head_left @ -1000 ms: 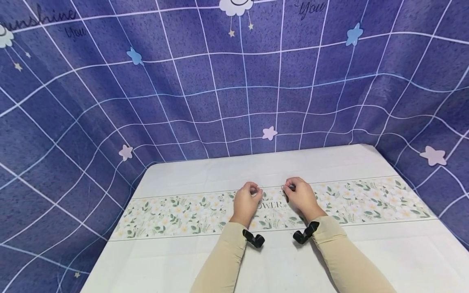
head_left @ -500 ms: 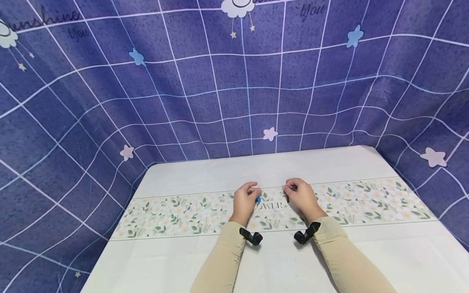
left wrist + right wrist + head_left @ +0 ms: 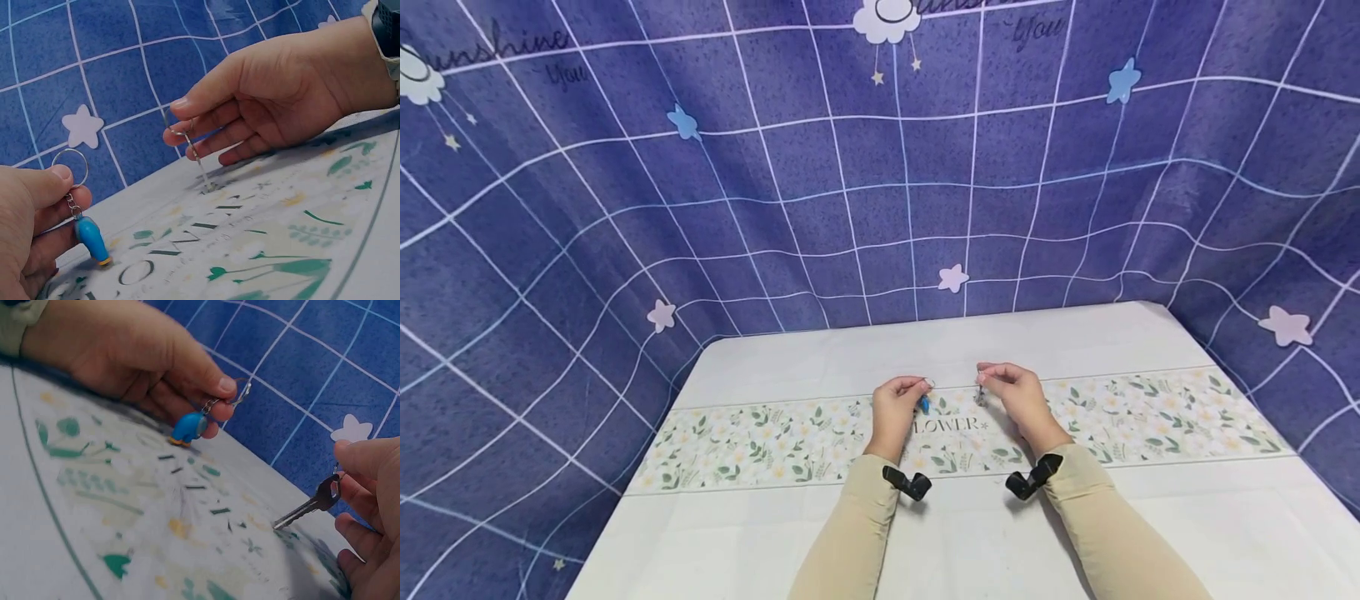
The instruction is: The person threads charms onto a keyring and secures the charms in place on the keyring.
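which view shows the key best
The right wrist view: the key shows broadside and large there. The left wrist view catches it nearly edge-on; the head view shows only a small, indistinct shape.

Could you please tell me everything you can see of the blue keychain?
The blue keychain has a small, smooth, plastic-looking charm with a yellow-orange end and a greyish patch. A short chain of metal-looking links joins it to a thin silvery ring. The left hand pinches the ring between thumb and fingers, and the charm hangs over the flower-printed tabletop. Whether the charm touches the fingers is unclear.
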The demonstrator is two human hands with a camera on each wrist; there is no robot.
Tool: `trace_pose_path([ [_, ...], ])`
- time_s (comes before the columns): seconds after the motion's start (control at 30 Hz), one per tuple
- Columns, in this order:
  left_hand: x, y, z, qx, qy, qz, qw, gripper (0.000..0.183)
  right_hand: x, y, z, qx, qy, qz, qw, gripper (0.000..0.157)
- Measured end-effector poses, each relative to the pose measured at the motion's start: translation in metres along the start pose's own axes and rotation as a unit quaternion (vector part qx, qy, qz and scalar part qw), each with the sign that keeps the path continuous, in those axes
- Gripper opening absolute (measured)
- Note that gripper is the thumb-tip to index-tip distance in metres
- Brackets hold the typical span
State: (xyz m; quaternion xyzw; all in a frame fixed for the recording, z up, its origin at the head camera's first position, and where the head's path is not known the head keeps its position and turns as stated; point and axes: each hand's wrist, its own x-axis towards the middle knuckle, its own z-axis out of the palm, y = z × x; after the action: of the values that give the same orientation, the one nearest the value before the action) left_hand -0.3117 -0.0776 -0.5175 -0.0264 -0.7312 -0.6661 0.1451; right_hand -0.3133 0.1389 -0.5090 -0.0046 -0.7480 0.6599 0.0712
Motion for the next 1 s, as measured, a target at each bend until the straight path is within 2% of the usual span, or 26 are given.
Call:
trace_pose_path([
  [0.27,0.004,0.006,-0.002,-0.057,0.009,-0.026,0.998,0.012,0.002,-0.007,0.001,0.08,-0.009,0.019,0.997,0.029],
  [0.4,0.003,0.015,-0.002,-0.074,0.003,-0.038,0.9966,0.014,0.003,-0.013,0.001,0.136,-0.018,0.032,0.99,0.018],
  [0.5,0.003,0.023,-0.002,-0.084,-0.008,-0.05,0.9952,0.012,0.003,-0.018,0.001,0.191,-0.027,0.051,0.98,0.006],
  [0.57,0.004,0.027,-0.002,-0.089,-0.015,-0.051,0.9946,0.011,0.003,-0.02,0.001,0.23,-0.036,0.064,0.97,0.005],
  [0.77,0.008,0.036,0.0,-0.099,-0.041,-0.046,0.9932,0.012,0.002,-0.032,0.003,0.307,-0.058,0.079,0.947,0.011],
  [1.0,0.012,0.051,0.002,-0.093,-0.068,-0.033,0.9928,0.015,0.0,-0.048,0.005,0.356,-0.078,0.075,0.928,0.017],
])
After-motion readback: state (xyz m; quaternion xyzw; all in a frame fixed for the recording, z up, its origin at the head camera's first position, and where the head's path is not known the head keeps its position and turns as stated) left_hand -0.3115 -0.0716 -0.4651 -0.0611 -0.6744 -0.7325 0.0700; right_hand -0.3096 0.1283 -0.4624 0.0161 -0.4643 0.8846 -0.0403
